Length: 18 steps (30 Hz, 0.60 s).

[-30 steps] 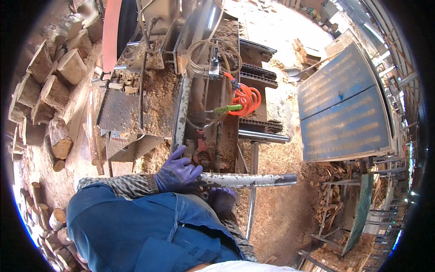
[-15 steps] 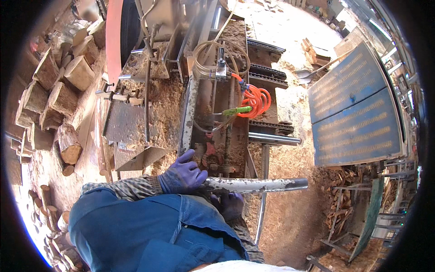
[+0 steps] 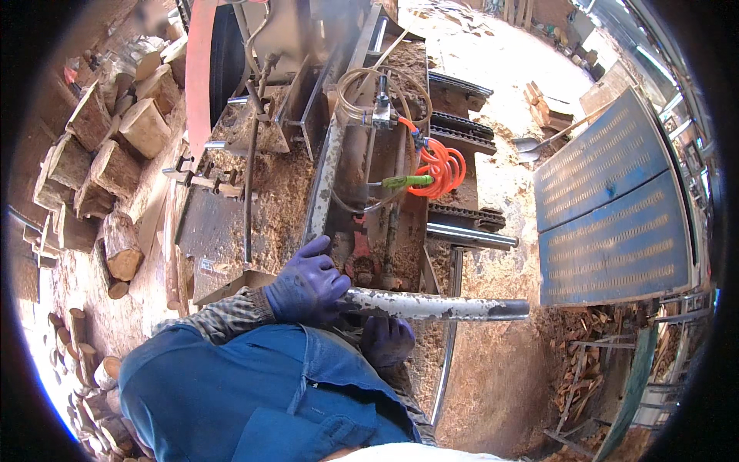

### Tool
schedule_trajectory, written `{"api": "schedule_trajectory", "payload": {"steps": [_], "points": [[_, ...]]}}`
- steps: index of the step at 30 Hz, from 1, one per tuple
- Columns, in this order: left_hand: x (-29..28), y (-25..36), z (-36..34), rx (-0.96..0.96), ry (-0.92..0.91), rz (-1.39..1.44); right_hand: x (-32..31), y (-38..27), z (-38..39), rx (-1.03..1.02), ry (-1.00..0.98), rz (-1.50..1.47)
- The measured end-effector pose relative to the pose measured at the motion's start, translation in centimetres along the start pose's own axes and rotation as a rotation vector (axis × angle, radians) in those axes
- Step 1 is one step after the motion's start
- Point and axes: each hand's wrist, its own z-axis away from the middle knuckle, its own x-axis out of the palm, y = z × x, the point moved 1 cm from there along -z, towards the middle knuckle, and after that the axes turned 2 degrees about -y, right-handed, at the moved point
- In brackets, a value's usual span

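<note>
My left hand [image 3: 306, 283], in a purple glove, rests at the near end of the machine, beside the left end of a white pipe [image 3: 439, 306] with flaking paint. One finger or the thumb sticks up toward a worn white rail [image 3: 323, 181]; the other fingers are curled, and what they close on is hidden. Below the pipe, my right hand [image 3: 387, 341] is closed in a purple glove, and I cannot see what is inside it. An orange coiled air hose [image 3: 445, 169] with a green air gun [image 3: 406, 182] hangs over the machine bed beyond my hands.
A large wheel with a red guard [image 3: 202, 69] stands at the far left. Split logs [image 3: 146, 127] are stacked on the left. Chains [image 3: 462, 131] and a steel roller [image 3: 473, 236] jut from the machine's right side. A slotted blue panel [image 3: 608, 208] stands farther right; sawdust covers the floor.
The view has shifted slightly, moving the machine and panel a little in the picture. My left hand stays by the pipe's end. Beneath the pipe, my right hand looks more compactly closed.
</note>
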Motion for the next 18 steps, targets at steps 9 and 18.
{"api": "schedule_trajectory", "payload": {"steps": [9, 18], "points": [[0.1, -5.0, -3.6, 0.003, -0.031, 0.082, 1.1, 1.2, -6.4, -0.014, -0.033, -0.009], [0.4, -8.8, -5.7, -0.012, -0.049, 0.064, 3.5, 2.5, -10.1, -0.006, -0.057, -0.037]]}}
